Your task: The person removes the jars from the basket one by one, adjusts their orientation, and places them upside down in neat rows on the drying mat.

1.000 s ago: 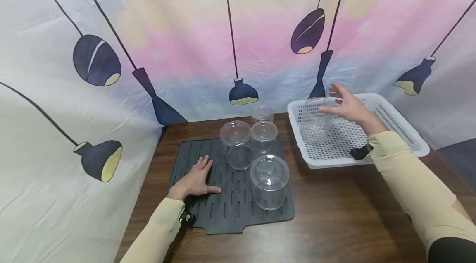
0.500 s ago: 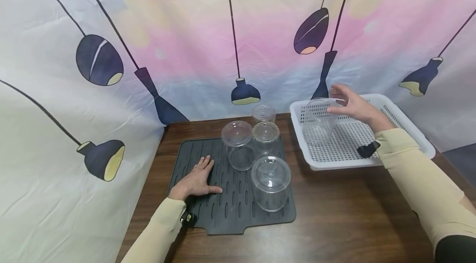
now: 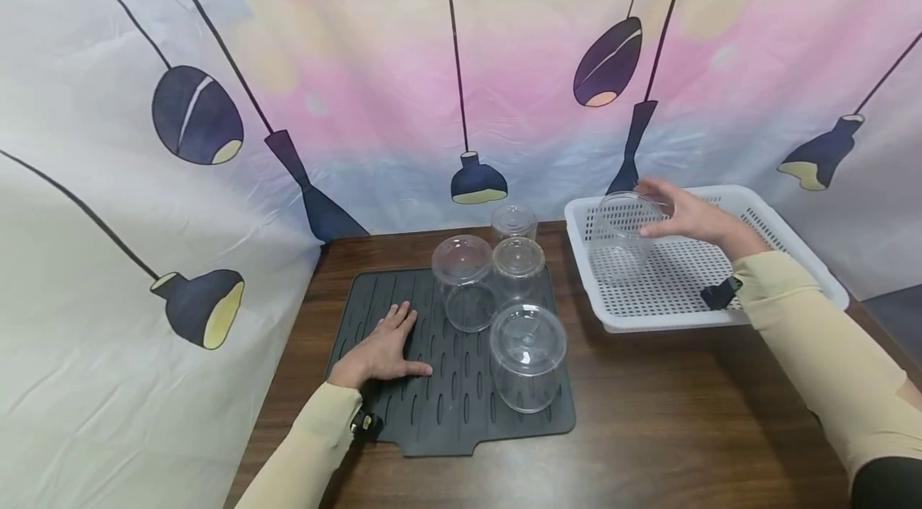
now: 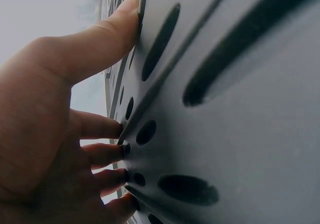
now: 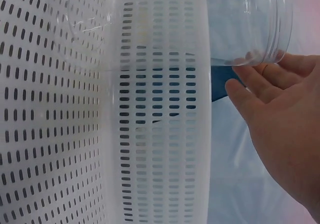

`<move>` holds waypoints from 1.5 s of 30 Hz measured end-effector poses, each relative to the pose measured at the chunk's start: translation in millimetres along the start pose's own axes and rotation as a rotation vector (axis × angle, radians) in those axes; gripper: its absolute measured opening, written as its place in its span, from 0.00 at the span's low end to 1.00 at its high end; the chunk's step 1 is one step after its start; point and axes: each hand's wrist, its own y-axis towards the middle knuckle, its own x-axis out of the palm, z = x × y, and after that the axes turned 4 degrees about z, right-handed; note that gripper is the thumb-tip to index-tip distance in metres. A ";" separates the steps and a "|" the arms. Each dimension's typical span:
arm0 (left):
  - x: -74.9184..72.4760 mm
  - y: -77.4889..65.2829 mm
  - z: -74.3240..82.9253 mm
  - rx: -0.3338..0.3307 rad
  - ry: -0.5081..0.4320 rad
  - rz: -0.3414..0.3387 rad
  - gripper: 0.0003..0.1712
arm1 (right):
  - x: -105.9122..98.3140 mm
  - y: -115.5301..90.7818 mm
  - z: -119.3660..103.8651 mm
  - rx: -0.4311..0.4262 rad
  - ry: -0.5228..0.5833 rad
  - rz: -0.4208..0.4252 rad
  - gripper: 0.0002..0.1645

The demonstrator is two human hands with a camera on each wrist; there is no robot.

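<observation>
In the head view, my left hand (image 3: 382,349) lies on the dark grey drying mat (image 3: 425,413), fingers and thumb spread. The left wrist view shows its fingertips (image 4: 116,126) on the mat's slotted surface. A clear jar (image 3: 623,253) stands in the left part of the white basket (image 3: 612,326). My right hand (image 3: 687,217) is at the right side of this jar, near the top. In the right wrist view, the right hand's fingers (image 5: 265,81) are right at the jar's wall near the rim, the thumb a little below.
On and behind the mat stand several clear jars: a large one in front (image 3: 528,365), one at the middle (image 3: 468,293), a smaller one beside it (image 3: 519,269) and one at the back (image 3: 515,221). A printed cloth (image 3: 403,93) hangs behind the wooden table (image 3: 648,421).
My right hand has lowered onto the upper side of the jar in the basket. The left hand stays in place on the mat. The whole head view has shifted slightly.
</observation>
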 end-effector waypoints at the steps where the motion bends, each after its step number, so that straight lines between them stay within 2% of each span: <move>1: -0.4 -0.1 0.1 0.001 0.000 0.002 0.64 | -0.5 -0.5 1.0 -0.001 -0.008 -0.006 0.59; 5: -1.4 0.0 0.3 0.001 -0.004 0.005 0.64 | -1.8 -1.7 4.4 -0.003 -0.025 -0.030 0.61; 15: 0.0 0.1 0.4 0.000 0.002 0.012 0.64 | 1.5 0.5 17.9 -0.007 0.013 -0.057 0.62; 22: 0.3 0.1 0.4 -0.004 -0.004 0.008 0.64 | 2.6 -1.9 30.0 -0.030 0.015 -0.069 0.60; 30: -0.7 -0.8 1.0 -0.009 -0.002 0.004 0.64 | 2.5 -0.3 36.3 -0.013 0.060 -0.092 0.58; 45: 1.3 -0.1 -0.7 -0.010 -0.006 0.006 0.64 | 9.5 4.7 36.4 0.034 -0.017 -0.073 0.57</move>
